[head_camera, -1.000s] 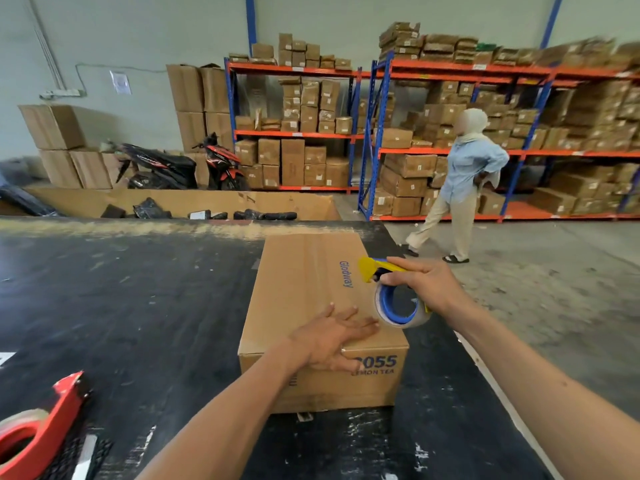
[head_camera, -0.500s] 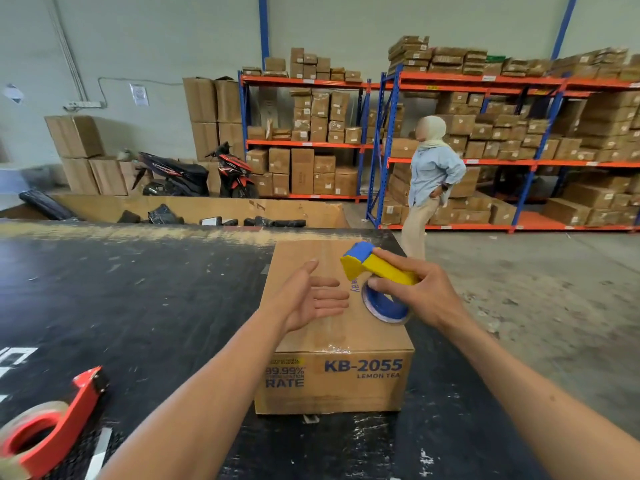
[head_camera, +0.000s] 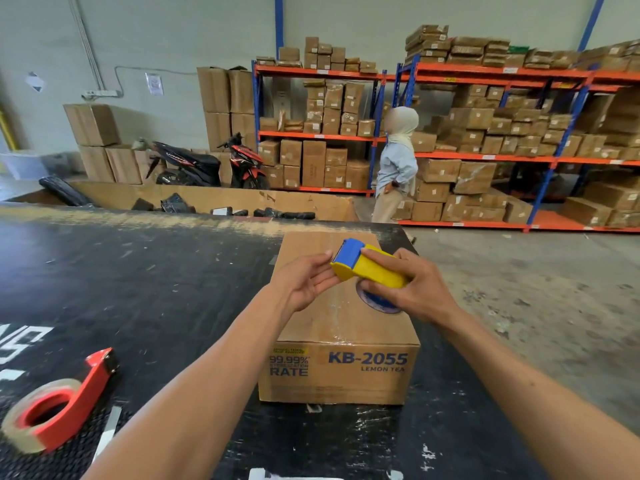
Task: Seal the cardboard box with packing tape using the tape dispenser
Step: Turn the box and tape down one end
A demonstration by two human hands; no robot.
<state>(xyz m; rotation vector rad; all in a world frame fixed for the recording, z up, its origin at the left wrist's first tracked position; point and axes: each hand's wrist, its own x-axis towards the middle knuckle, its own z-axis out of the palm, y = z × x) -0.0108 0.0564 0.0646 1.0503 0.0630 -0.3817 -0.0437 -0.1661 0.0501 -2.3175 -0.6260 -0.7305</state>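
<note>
A brown cardboard box (head_camera: 341, 341) marked KB-2055 stands on the black table, with a strip of clear tape running along the middle of its top. Above the box, my right hand (head_camera: 412, 289) grips a yellow and blue tape dispenser (head_camera: 363, 266) holding a blue-cored roll. My left hand (head_camera: 304, 282) is raised off the box, and its fingertips touch the dispenser's blue front end, where the tape comes out. Whether a tape end is pinched there is too small to tell.
A red tape dispenser (head_camera: 59, 407) with a brown roll lies at the table's near left. The black table (head_camera: 138, 289) ends just right of the box, over concrete floor. A person (head_camera: 394, 168) stands beyond the table by the orange and blue shelves (head_camera: 485, 157) of cartons.
My left hand lifted off the box top and came up to the dispenser's front end. My right hand raised the dispenser and carried it toward the far part of the box. The person walked left.
</note>
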